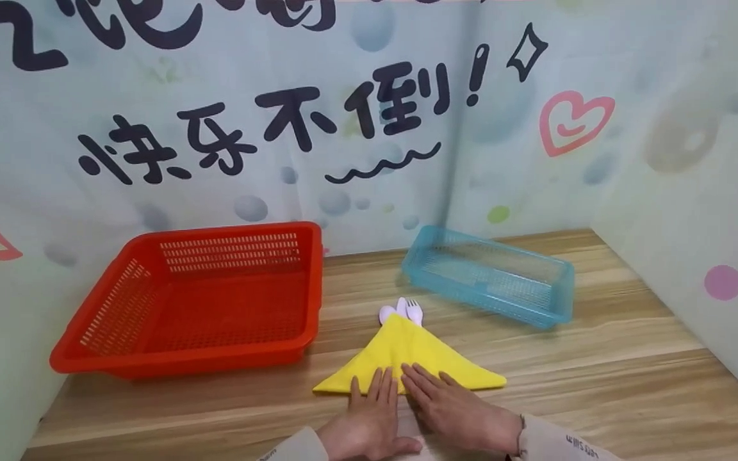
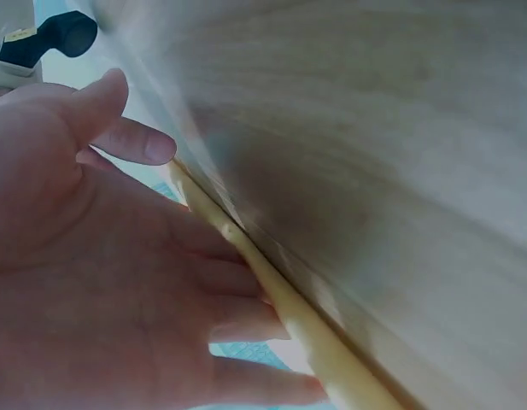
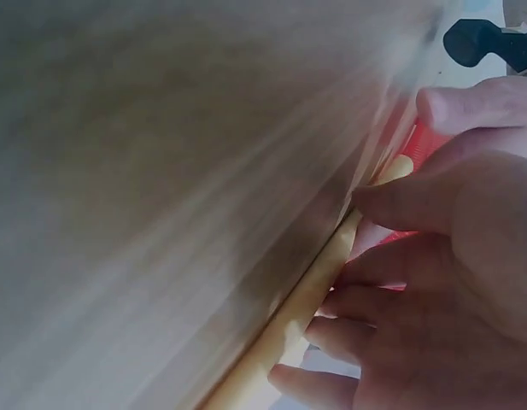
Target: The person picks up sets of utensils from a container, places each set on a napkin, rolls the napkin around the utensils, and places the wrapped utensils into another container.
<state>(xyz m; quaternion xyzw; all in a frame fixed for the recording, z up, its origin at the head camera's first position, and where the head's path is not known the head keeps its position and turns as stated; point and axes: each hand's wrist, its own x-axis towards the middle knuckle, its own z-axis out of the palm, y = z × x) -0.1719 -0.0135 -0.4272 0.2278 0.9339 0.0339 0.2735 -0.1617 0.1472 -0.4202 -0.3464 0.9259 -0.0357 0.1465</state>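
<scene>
A yellow cloth napkin (image 1: 430,352), folded into a triangle, lies on the table with its point facing away from me. Past that point stick out the tips of a pale lilac spoon (image 1: 386,314), knife (image 1: 401,305) and fork (image 1: 414,312); the napkin covers the rest of them. My left hand (image 1: 366,413) rests straight fingers on the napkin's near long edge. Beside it, my right hand (image 1: 455,410) lies with extended fingers on the same edge. Both wrist views show fingers along the napkin's folded edge (image 2: 301,329), close to the tabletop.
To the left stands a large red plastic basket (image 1: 228,353). A smaller blue-green basket (image 1: 491,304) sits at the back right. Patterned sheeting (image 1: 369,211) borders the wood-grain table (image 1: 625,358) at the back and sides.
</scene>
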